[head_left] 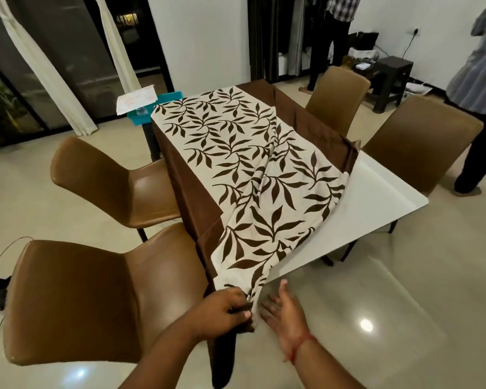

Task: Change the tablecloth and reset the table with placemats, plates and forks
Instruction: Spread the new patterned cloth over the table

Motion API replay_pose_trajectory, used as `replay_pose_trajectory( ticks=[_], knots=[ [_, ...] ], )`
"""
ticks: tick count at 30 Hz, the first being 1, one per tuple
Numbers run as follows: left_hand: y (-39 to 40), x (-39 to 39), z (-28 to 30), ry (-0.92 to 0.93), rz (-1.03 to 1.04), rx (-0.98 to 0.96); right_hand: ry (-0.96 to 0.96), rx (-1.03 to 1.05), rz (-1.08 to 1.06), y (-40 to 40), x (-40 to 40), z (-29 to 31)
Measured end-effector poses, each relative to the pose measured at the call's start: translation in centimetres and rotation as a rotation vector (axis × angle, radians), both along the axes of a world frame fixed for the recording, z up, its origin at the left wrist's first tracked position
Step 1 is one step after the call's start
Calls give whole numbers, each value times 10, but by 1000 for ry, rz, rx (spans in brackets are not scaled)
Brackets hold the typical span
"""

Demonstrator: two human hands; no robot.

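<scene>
The cream-and-brown leaf-print fabric tablecloth (244, 169) lies half pulled across the glossy white rectangular table (382, 197), bunched diagonally w/ its near corner gathered off the table's near end; the far part is spread flat, and the table's right side is bare. The left hand (222, 307) pinches that gathered corner just off the table's near edge, fingers curled round the cloth. The right hand (285, 310) is just beside it, apart from the cloth, palm up w/ fingers straight, holding nothing. Cloth looks soft, light and limp, prob. a bit slick along the satiny brown border, so it should slide off the smooth top w/ little pull but will drag and twist if hauled from one corner only. Better to take a 2nd hold w/ the free hand further along the near hem, then draw both together. Four tan moulded chairs ring the table; the nearest (76, 299) sits left of the table's near end and the hanging border could snag on it. At the table's far-left corner sits a teal plastic tray (163, 101) w/ a white sheet (136, 100) on top. No placemats, plates or forks visible, so the reset is early on.
</scene>
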State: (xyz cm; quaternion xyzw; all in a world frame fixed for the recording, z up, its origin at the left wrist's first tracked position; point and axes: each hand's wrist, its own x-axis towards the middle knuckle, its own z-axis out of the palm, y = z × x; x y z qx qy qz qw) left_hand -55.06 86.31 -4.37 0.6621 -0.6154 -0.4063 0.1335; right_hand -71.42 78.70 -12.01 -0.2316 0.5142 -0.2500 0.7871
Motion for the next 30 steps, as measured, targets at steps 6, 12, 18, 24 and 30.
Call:
replay_pose_trajectory(
  ticks=[6,12,18,24,30],
  knots=[
    [-27,-53,8,88,4,329,151,-10,90,-77,-11,14],
    [-93,-95,31,66,485,45,245,-603,56,-79,-70,65],
    [-177,-146,41,-114,457,-46,210,-948,450,-89,-120,57],
    [-199,-154,62,-133,-59,139,-112,-61,179,-154,-130,61],
    [-246,-160,89,-39,-304,175,29,111,-27,-242,-106,54]
  ],
)
